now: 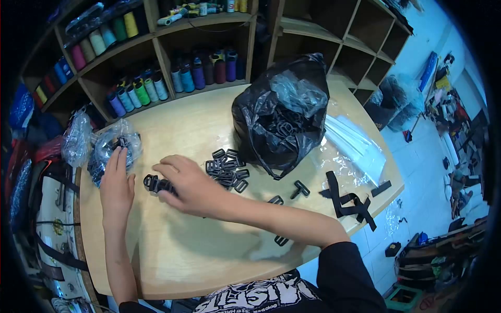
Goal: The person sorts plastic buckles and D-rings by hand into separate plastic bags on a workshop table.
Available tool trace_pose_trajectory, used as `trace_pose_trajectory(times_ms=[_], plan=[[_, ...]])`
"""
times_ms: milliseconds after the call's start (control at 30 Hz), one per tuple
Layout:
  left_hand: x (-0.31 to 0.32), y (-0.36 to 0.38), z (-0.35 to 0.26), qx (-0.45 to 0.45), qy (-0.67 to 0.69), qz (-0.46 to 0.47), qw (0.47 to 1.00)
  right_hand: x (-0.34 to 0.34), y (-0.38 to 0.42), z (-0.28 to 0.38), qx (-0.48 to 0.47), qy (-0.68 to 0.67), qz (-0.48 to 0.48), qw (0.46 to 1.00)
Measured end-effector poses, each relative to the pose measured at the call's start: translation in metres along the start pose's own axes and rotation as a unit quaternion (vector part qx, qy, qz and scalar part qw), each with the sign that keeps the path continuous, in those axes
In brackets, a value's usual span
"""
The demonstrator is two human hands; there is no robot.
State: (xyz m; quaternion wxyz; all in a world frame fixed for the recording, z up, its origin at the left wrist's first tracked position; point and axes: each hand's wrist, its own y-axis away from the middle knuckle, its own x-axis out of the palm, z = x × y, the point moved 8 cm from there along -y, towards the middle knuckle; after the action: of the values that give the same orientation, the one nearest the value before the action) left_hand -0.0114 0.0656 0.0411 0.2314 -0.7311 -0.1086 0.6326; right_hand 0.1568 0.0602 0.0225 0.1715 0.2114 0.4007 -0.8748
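Observation:
My left hand point(116, 190) is stretched out flat at the table's left side, its fingertips at a clear plastic bag point(119, 136) with dark pieces inside. To its right, my right hand point(189, 187) curls over a few black plastic buckles point(151, 182); its palm and part of the buckles are hidden. Just beyond that wrist lies a loose pile of black strap buckles point(228, 168). Several single buckles rest near my right forearm, one of them a buckle point(282, 240) by the front edge.
A black plastic bag point(250, 125) full of black parts stands at the back of the table point(182, 261). Black webbing strips point(339, 195), a T-shaped black piece point(299, 189) and clear plastic sleeves point(357, 146) lie to the right. Shelves with thread spools point(198, 75) border the far side.

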Motion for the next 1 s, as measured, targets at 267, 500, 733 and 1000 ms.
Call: trace_pose_trajectory(times_ms=[267,500,733,1000], plan=[[0.009,-0.003,-0.08,0.058,0.161,0.068,0.983,-0.2,0.064,-0.007,0.159,-0.006,-0.114,0.981],[0.005,-0.002,-0.115,0.16,0.198,0.041,0.966,-0.384,0.212,-0.062,0.384,0.277,-0.242,0.847],[0.02,0.004,-0.173,0.247,0.251,0.05,0.935,-0.371,0.291,-0.107,0.444,0.434,-0.149,0.77],[0.021,0.014,-0.182,0.262,0.267,0.052,0.926,-0.361,0.272,-0.086,0.384,0.384,-0.204,0.815]])
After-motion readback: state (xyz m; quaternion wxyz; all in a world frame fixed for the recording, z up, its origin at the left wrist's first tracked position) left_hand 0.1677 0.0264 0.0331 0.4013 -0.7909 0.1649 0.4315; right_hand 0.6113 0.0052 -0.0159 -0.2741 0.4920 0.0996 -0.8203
